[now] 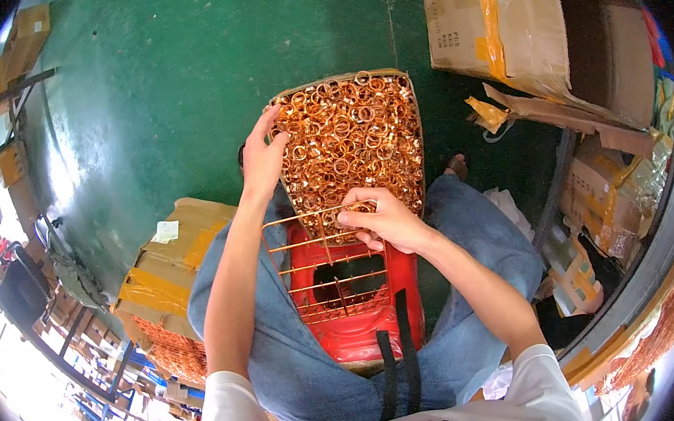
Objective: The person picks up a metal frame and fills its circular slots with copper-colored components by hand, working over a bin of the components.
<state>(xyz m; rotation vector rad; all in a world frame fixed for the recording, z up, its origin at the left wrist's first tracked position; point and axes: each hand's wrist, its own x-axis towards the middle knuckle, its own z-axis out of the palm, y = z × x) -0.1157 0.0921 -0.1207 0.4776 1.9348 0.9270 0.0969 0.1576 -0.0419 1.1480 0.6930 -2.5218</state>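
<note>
A carton [420, 133] heaped with shiny copper-gold rings [345, 128] stands in front of me. My left hand [263, 154] is at the carton's left edge, thumb and fingers apart, fingertips touching the outermost rings. With bent fingers my right hand [383, 221] grips the upper right part of a copper-coloured wire rack [300, 289] at the carton's near edge. Whether a ring is also between these fingers, I cannot tell. The rack leans over a red plastic stool [349, 337] between my knees, its opening showing through the wires.
A taped carton [171, 255] stands by my left knee, with more copper-coloured pieces [173, 348] below it. At the right are a large open carton [497, 16] and a dark metal rail [636, 287]. Two black straps [406, 342] hang before me. The floor [178, 80] is green.
</note>
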